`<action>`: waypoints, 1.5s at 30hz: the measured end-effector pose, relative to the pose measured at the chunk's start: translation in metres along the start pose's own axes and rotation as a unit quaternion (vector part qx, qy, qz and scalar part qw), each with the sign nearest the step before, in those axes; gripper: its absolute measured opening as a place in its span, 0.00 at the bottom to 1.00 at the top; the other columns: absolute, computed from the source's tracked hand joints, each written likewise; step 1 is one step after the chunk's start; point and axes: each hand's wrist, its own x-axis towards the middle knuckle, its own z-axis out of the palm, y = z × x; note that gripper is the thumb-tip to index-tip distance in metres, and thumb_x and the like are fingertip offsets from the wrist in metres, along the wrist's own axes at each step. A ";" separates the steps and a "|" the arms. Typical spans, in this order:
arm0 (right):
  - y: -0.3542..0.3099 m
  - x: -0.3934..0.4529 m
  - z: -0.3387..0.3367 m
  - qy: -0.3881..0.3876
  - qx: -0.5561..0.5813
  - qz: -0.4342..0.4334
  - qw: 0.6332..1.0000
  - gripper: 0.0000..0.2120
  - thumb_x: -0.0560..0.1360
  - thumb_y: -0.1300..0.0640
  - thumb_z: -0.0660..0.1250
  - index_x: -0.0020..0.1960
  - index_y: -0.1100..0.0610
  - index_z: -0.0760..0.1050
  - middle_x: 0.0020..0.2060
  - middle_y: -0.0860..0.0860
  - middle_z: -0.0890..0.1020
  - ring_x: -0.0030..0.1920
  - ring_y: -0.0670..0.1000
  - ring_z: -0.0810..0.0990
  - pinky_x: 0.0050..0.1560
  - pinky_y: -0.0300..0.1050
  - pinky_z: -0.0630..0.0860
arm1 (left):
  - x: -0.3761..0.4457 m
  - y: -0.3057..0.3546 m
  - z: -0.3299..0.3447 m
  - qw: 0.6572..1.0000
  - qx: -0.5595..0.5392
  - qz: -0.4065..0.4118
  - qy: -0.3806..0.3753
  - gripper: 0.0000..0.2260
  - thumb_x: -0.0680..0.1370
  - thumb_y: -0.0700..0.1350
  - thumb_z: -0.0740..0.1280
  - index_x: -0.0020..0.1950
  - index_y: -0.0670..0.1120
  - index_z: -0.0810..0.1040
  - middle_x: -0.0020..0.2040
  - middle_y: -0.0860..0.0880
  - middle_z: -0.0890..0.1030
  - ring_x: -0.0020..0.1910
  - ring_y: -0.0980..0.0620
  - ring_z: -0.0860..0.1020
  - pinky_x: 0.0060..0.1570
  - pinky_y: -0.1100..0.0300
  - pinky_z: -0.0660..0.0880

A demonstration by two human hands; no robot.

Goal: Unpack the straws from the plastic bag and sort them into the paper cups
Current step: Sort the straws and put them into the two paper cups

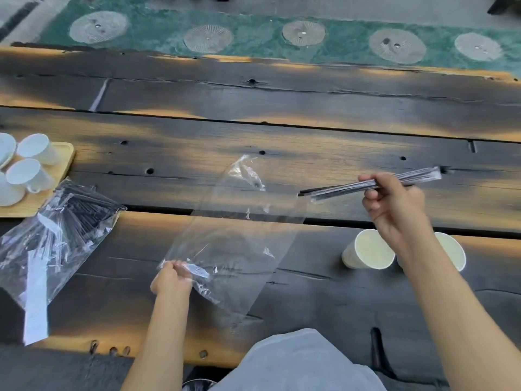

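My left hand pinches one end of a clear, empty-looking plastic bag that stretches up and away over the dark wooden table. My right hand grips a bundle of black wrapped straws, held nearly level above the table, just outside the bag's far end. Two pale paper cups stand below my right forearm: one fully seen, the other partly hidden by the arm. A second plastic bag full of black straws lies at the left.
A wooden tray at the left edge holds several white ceramic cups. Beyond the table's far edge lies a green patterned floor. My grey-clad knee shows at the near edge.
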 end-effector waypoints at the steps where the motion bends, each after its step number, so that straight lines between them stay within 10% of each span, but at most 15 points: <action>1: -0.003 0.005 -0.003 -0.005 -0.007 -0.010 1.000 0.05 0.76 0.65 0.65 0.41 0.63 0.76 0.40 0.57 0.85 0.27 0.46 0.71 0.24 0.35 0.63 | 0.003 -0.002 -0.003 1.000 0.009 0.008 0.006 0.13 0.79 0.27 0.60 0.39 0.41 0.66 0.35 0.45 0.71 0.29 0.52 0.68 0.31 0.56 0.65; 9: 0.084 0.009 0.002 -0.111 -0.387 0.199 0.893 0.05 0.74 0.65 0.65 0.40 0.63 0.75 0.28 0.57 0.82 0.21 0.47 0.68 0.19 0.35 0.60 | 0.034 -0.009 -0.025 0.990 -0.128 -0.040 0.039 0.07 0.78 0.32 0.66 0.51 0.43 0.77 0.42 0.48 0.79 0.30 0.57 0.77 0.32 0.67 0.72; 15: 0.171 0.022 -0.012 -0.070 -0.445 0.312 0.837 0.06 0.75 0.63 0.64 0.41 0.61 0.69 0.20 0.54 0.71 0.19 0.49 0.64 0.19 0.35 0.58 | 0.034 0.005 -0.024 0.994 -0.047 -0.007 0.099 0.17 0.83 0.36 0.54 0.73 0.41 0.66 0.54 0.50 0.81 0.52 0.54 0.80 0.49 0.57 0.75; 22: 0.205 0.035 -0.013 -0.042 -0.542 0.243 0.804 0.07 0.74 0.57 0.68 0.42 0.59 0.72 0.20 0.54 0.76 0.21 0.54 0.73 0.21 0.41 0.69 | 0.066 0.013 -0.042 0.988 0.062 0.017 0.139 0.06 0.83 0.37 0.58 0.54 0.40 0.75 0.40 0.46 0.75 0.26 0.59 0.78 0.29 0.70 0.73; 26: 0.204 0.035 -0.012 -0.056 -0.571 0.206 0.793 0.12 0.76 0.50 0.69 0.44 0.60 0.75 0.30 0.59 0.84 0.28 0.58 0.82 0.32 0.51 0.80 | 0.078 0.013 -0.046 0.975 0.116 0.035 0.185 0.11 0.80 0.36 0.63 0.38 0.45 0.70 0.61 0.35 0.78 0.55 0.37 0.78 0.49 0.55 0.76; 28: 0.201 0.033 -0.014 -0.059 -0.580 0.185 0.791 0.13 0.78 0.50 0.66 0.48 0.61 0.73 0.37 0.59 0.84 0.28 0.57 0.82 0.27 0.47 0.77 | 0.065 0.013 -0.028 0.971 0.022 0.082 0.221 0.03 0.77 0.37 0.64 0.49 0.41 0.77 0.67 0.37 0.76 0.61 0.36 0.77 0.57 0.46 0.77; 30: 0.197 0.029 -0.019 -0.035 -0.569 0.155 0.807 0.09 0.80 0.54 0.61 0.48 0.61 0.69 0.40 0.60 0.81 0.28 0.57 0.81 0.22 0.40 0.69 | 0.049 -0.002 -0.019 0.937 0.194 0.165 0.240 0.12 0.76 0.37 0.63 0.57 0.40 0.80 0.63 0.38 0.79 0.57 0.38 0.80 0.54 0.48 0.79; 34: 0.195 0.012 -0.037 0.015 -0.530 0.143 0.835 0.07 0.78 0.63 0.53 0.46 0.59 0.69 0.38 0.59 0.80 0.26 0.55 0.79 0.21 0.38 0.68 | 0.019 -0.053 0.011 0.857 0.451 0.249 -0.022 0.06 0.79 0.37 0.65 0.49 0.46 0.79 0.49 0.47 0.82 0.46 0.48 0.80 0.40 0.59 0.75; 38: 0.199 -0.009 -0.057 0.031 -0.516 0.139 0.845 0.10 0.76 0.66 0.54 0.43 0.55 0.70 0.38 0.55 0.79 0.27 0.53 0.74 0.26 0.42 0.74 | -0.005 -0.109 0.040 0.705 0.601 0.296 -0.232 0.06 0.79 0.36 0.65 0.49 0.48 0.76 0.44 0.51 0.79 0.45 0.50 0.79 0.41 0.63 0.73; 45: 0.203 -0.023 -0.076 0.029 -0.571 0.141 0.808 0.02 0.78 0.61 0.59 0.46 0.57 0.68 0.41 0.54 0.77 0.40 0.57 0.76 0.41 0.53 0.76 | -0.005 -0.146 0.071 0.537 0.707 0.379 -0.261 0.11 0.78 0.42 0.70 0.58 0.43 0.73 0.50 0.47 0.77 0.47 0.48 0.75 0.45 0.55 0.70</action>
